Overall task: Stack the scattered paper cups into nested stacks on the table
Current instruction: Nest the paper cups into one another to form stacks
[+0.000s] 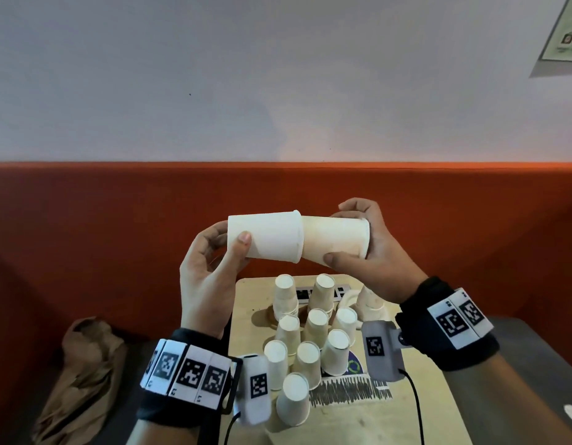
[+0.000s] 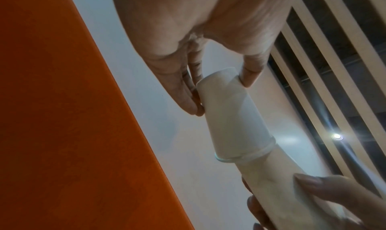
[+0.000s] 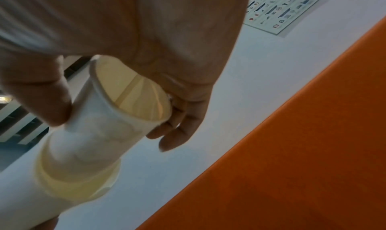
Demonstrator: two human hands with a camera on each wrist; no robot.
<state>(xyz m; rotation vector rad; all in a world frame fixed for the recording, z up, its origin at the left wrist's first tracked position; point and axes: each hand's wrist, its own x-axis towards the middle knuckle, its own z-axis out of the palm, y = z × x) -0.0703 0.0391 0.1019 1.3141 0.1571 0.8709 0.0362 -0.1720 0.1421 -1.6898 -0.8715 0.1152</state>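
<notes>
High above the table I hold two white paper cups end to end, both lying sideways. My left hand [image 1: 232, 233] pinches the left cup [image 1: 268, 236] near its base between thumb and fingers. My right hand [image 1: 338, 233] grips the right cup [image 1: 337, 236] near its rim, and that cup's base sits just inside the left cup's mouth. The left wrist view shows the left cup [image 2: 229, 114] with the right cup [image 2: 269, 179] entering it. The right wrist view looks into the right cup's open mouth [image 3: 137, 94]. Several upside-down cups [image 1: 310, 348] stand clustered on the wooden table [image 1: 426, 399].
Two nested stacks [image 1: 286, 297] [image 1: 323, 292] stand at the table's back, and a third stack [image 1: 369, 303] leans at back right. A crumpled brown paper bag [image 1: 81, 364] lies on the seat to the left. An orange bench back [image 1: 118, 220] runs behind.
</notes>
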